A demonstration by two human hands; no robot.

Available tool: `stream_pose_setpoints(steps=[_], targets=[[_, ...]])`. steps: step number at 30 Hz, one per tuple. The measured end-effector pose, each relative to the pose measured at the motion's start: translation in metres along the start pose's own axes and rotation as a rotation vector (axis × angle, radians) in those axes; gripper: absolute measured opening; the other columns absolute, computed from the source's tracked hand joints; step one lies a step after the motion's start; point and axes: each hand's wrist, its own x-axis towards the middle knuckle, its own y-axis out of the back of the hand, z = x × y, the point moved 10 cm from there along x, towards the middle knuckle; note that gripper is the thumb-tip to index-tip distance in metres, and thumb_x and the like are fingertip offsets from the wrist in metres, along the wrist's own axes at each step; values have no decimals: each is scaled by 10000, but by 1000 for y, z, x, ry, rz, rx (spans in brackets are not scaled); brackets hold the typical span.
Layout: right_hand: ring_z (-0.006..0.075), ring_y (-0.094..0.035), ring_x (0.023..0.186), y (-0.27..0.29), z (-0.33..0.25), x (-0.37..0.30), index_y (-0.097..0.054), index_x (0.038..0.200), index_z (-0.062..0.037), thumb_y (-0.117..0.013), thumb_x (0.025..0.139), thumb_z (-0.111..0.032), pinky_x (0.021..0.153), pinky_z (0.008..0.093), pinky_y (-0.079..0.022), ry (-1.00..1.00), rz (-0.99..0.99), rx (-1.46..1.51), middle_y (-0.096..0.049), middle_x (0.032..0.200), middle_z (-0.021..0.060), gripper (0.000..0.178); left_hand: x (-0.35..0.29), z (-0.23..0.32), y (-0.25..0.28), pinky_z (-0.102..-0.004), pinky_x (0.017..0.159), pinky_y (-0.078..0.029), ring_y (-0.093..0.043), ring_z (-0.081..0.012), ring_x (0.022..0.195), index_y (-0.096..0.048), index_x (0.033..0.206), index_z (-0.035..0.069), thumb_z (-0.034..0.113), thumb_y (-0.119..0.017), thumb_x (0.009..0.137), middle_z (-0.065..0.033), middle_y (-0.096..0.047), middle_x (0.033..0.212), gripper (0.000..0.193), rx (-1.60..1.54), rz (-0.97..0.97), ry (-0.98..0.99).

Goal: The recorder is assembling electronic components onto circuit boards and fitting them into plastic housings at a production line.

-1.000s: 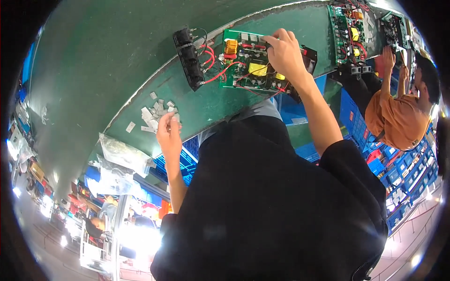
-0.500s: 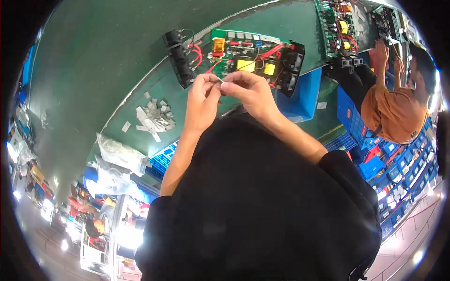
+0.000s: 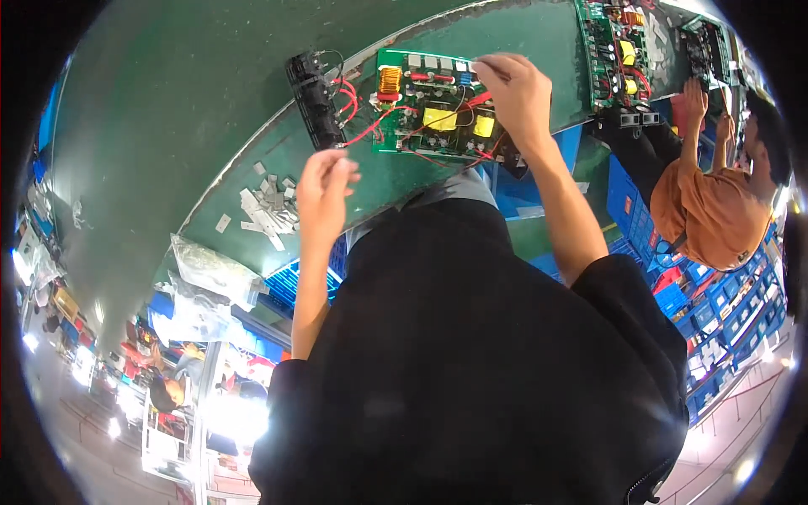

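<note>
My right hand (image 3: 518, 94) reaches over the far right part of a green circuit board (image 3: 389, 139). Its thumb and fingers pinch what looks like a small light grey pad (image 3: 476, 66), at the end of a row of similar grey pads (image 3: 431, 62) along the board's far edge. My left hand (image 3: 322, 192) is held just in front of a black fan panel (image 3: 316, 101), its fingers curled together; anything in them is too small to make out. Red wires (image 3: 364, 133) link panel and board. Yellow-wrapped transformers (image 3: 439, 119) and a copper coil (image 3: 390, 81) stand on the board.
Left of the board lies a pile of grey pads and strips (image 3: 268, 204) on the green table (image 3: 227, 189). Plastic bags (image 3: 215, 269) lie at its near left edge. A blue bin (image 3: 539, 189) sits below the board. At right, a co-worker in an orange shirt (image 3: 703, 198) works beside another board (image 3: 613, 59).
My hands were together in front of the board, fingers meeting over a small thing. They have parted: the right moved up and right to the board's far edge, the left moved left and nearer.
</note>
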Motion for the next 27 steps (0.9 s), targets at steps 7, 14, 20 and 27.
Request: stream_pose_setpoints(steps=[7,14,20,27], targets=[[275,-654,759,-35,-6,8,-723,884,-47,-665,846,-182,689,362,-531,224,-92,-304,-671,920,75,152,-38,-76,93,-253,675,-497,-645,-141,820,-583,1099,3,189,-537,971,-75,-656,920,231,53,305,82],[313,-596,877,-46,-11,-7,-726,918,-56,-592,840,-122,826,388,-483,259,-143,-369,-649,944,115,167,-52,-94,117,-242,645,-490,-641,-134,775,-602,1063,-6,155,-534,967,-77,-662,891,200,31,438,87],[324,-521,940,-25,-6,-14,-724,1015,-96,-561,773,-74,859,425,-425,188,-41,-389,-600,1031,107,293,-42,-89,107,-247,662,-481,-632,-131,795,-600,1071,-8,176,-540,965,-73,-649,921,221,47,385,53],[308,-501,982,-35,-13,-19,-727,1013,-122,-581,744,-63,853,434,-411,222,-88,-448,-576,1041,71,312,-40,-82,93,-255,679,-478,-626,-133,807,-601,1076,-3,183,-535,967,-69,-648,918,226,106,350,63]])
